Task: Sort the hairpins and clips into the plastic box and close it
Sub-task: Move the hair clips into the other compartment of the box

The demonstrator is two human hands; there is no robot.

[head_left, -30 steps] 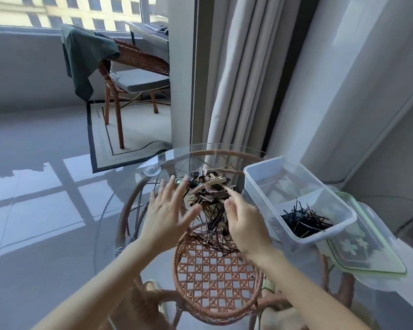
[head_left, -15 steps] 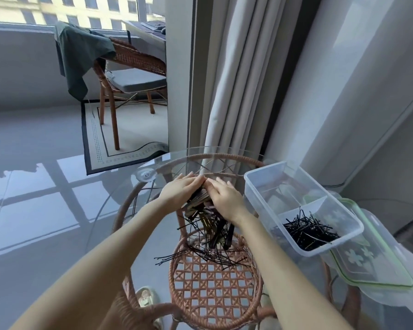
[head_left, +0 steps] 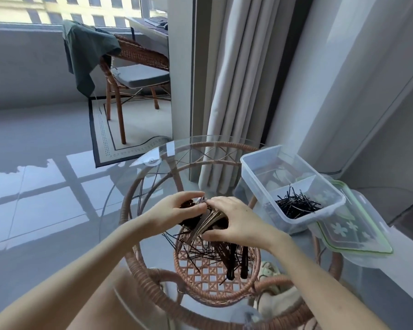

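— Location of clips (head_left: pixel 208 222)?
— Bunched between left hand (head_left: pixel 177 210) and right hand (head_left: pixel 234 220). Grasped by both, fingers curled round the bundle. Directly above loose hairpins (head_left: pixel 196 248) strewn on the glass tabletop (head_left: pixel 134 186).

— Plastic box (head_left: pixel 255 167)?
— Right of the hands, near but apart, uncovered. Near compartment heaped with black pins (head_left: pixel 296 206). Near end overlapping the green-edged lid (head_left: pixel 358 234).

— Surface and room?
— Round glass over a rattan frame (head_left: pixel 129 234). Pale curtain (head_left: pixel 236 91) behind. Further off, rattan chair (head_left: pixel 138 58) draped with green cloth (head_left: pixel 86 48), standing on a bordered rug (head_left: pixel 100 129).
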